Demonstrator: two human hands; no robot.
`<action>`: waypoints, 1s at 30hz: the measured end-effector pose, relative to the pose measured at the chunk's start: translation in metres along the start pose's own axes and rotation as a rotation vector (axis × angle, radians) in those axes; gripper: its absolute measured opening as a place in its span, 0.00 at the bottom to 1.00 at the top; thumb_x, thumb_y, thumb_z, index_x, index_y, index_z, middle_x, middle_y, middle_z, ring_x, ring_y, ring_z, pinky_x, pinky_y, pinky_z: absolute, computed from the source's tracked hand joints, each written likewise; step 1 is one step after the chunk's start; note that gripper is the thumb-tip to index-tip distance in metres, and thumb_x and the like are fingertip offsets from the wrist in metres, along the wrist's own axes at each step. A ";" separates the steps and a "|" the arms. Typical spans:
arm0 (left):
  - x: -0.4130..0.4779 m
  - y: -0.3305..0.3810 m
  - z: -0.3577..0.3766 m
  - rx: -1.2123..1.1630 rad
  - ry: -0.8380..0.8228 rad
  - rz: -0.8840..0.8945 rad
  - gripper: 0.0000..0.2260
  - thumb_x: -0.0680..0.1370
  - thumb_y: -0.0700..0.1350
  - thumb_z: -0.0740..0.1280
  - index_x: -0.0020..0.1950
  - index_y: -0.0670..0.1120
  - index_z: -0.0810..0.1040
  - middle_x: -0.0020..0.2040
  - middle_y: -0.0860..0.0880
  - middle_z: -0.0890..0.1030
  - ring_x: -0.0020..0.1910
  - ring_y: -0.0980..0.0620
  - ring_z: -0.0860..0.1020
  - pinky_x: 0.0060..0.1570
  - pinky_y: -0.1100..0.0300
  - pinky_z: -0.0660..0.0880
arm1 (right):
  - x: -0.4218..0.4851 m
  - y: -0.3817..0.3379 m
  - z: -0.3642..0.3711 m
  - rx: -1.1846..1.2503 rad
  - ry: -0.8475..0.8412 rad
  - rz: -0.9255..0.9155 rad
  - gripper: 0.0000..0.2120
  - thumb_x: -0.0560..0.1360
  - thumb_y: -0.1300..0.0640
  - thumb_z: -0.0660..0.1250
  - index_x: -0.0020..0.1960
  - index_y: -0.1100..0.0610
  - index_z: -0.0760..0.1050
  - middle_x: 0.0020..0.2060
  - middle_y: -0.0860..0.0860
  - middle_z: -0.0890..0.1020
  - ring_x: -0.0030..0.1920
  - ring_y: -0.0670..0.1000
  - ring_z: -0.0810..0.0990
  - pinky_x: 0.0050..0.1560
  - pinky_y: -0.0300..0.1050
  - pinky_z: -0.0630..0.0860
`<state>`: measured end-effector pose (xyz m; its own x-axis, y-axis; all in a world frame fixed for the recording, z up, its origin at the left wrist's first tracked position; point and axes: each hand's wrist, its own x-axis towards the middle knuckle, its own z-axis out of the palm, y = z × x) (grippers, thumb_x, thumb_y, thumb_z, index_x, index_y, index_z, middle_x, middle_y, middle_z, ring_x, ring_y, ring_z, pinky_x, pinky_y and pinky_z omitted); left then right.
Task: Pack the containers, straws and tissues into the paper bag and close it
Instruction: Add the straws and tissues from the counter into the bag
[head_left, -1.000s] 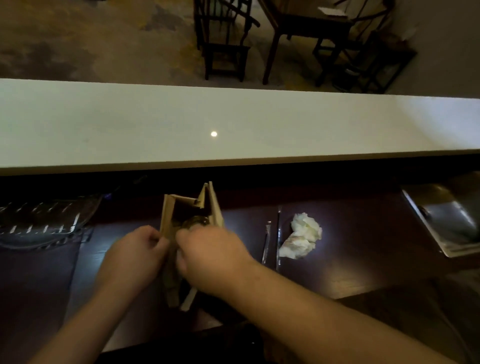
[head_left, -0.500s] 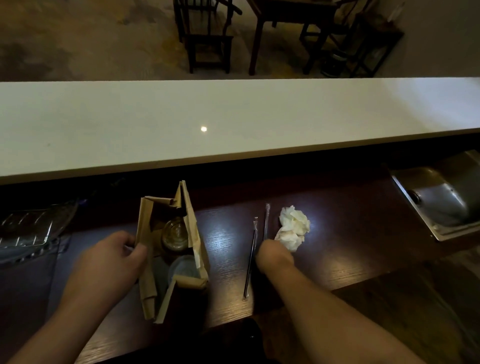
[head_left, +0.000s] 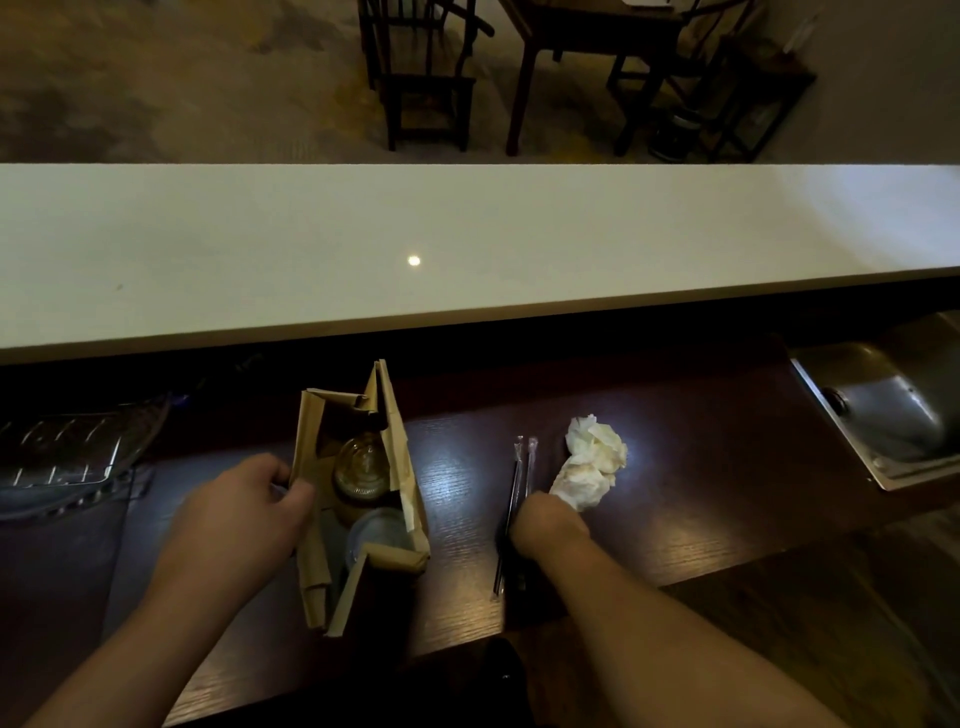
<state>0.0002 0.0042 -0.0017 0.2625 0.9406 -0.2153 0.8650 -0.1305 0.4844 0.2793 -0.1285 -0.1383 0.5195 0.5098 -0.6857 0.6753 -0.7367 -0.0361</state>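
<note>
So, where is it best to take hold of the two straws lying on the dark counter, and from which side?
Probably pinch the straws around their middle, coming from above. They lie flat, side by side, so one pinch can gather both. The right hand is already at that spot; the crumpled tissues crowd the far right, and the paper bag stands clear to their left.

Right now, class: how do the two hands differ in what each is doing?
The left hand grips the open paper bag's left edge; the right hand is down on the straws, beside the crumpled tissues. The left is spread wide, the right curled tight. Both are bare, over the dark counter.
</note>
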 end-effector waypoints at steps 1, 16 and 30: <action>0.000 0.000 0.000 0.002 0.002 0.001 0.09 0.76 0.51 0.69 0.36 0.52 0.79 0.30 0.54 0.83 0.29 0.52 0.81 0.33 0.55 0.76 | -0.003 0.000 0.007 0.005 -0.029 0.008 0.14 0.78 0.59 0.64 0.62 0.60 0.79 0.60 0.58 0.81 0.59 0.59 0.80 0.54 0.51 0.77; -0.002 -0.015 0.007 -0.077 0.006 -0.087 0.09 0.73 0.54 0.68 0.37 0.51 0.78 0.33 0.51 0.84 0.35 0.47 0.82 0.37 0.53 0.79 | -0.010 -0.026 -0.007 0.062 0.098 -0.050 0.12 0.79 0.53 0.66 0.55 0.60 0.81 0.53 0.58 0.84 0.51 0.56 0.82 0.48 0.48 0.77; 0.016 -0.007 0.000 -0.069 0.049 -0.068 0.12 0.74 0.53 0.68 0.34 0.49 0.73 0.31 0.53 0.75 0.29 0.56 0.69 0.27 0.58 0.61 | -0.126 -0.189 -0.087 0.079 0.208 -0.379 0.09 0.73 0.54 0.69 0.51 0.55 0.80 0.42 0.54 0.81 0.42 0.55 0.82 0.38 0.47 0.79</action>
<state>-0.0014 0.0197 -0.0086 0.1816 0.9610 -0.2085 0.8482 -0.0459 0.5277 0.1318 -0.0145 0.0178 0.3423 0.8235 -0.4524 0.8007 -0.5076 -0.3181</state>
